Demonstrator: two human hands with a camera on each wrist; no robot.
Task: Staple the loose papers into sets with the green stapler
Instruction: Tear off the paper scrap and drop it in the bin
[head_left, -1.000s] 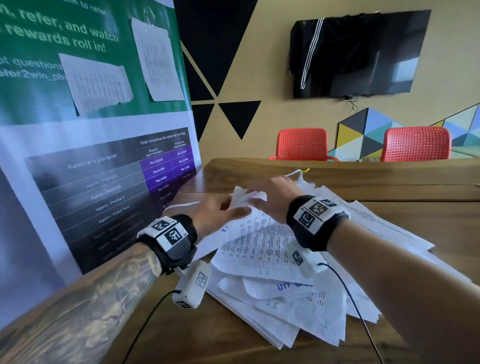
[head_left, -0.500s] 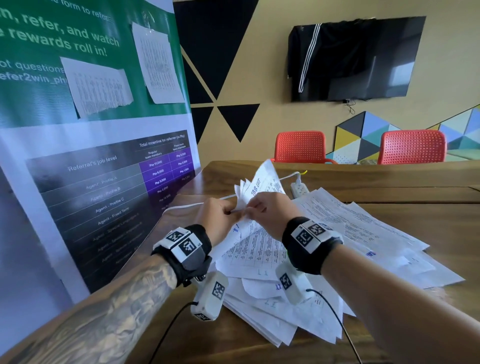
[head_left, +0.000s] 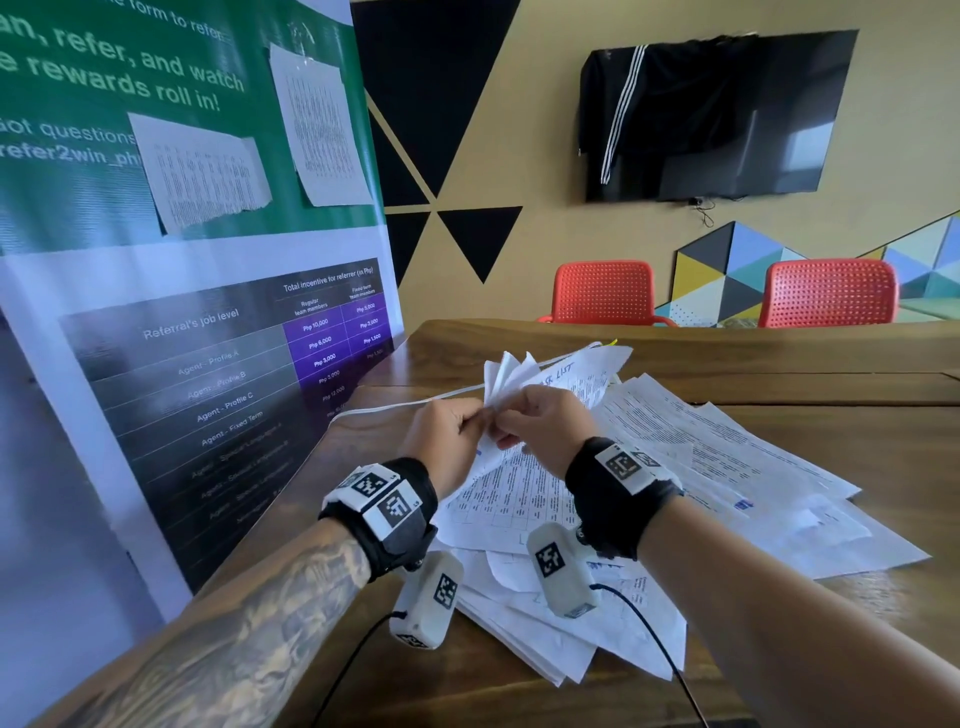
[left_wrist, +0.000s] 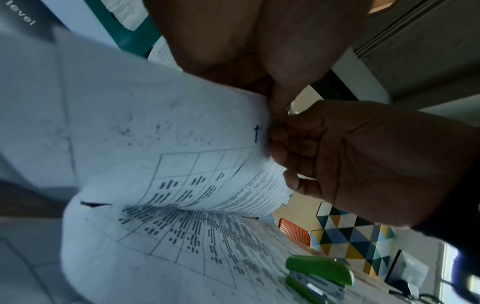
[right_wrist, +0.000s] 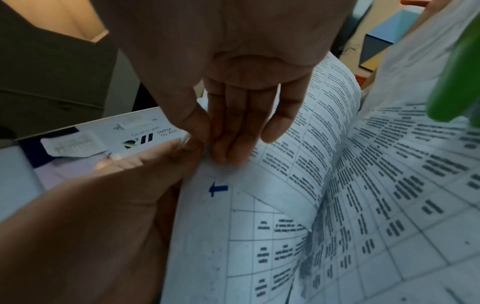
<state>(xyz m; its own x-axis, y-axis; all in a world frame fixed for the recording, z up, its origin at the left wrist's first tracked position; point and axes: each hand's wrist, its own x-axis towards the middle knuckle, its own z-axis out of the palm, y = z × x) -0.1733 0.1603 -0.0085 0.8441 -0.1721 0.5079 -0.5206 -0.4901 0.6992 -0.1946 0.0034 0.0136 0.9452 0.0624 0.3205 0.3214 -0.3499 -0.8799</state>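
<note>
Both hands, the left hand (head_left: 451, 436) and right hand (head_left: 540, 423), having lifted a corner of papers (head_left: 511, 376) since a second ago, are pinching it together, squaring a set; the stapler (left_wrist: 320, 273) is waiting.

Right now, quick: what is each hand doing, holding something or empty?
Left hand: fingers pinch the corner of the lifted sheets.
Right hand: fingers pinch the same corner of the sheets.
</note>
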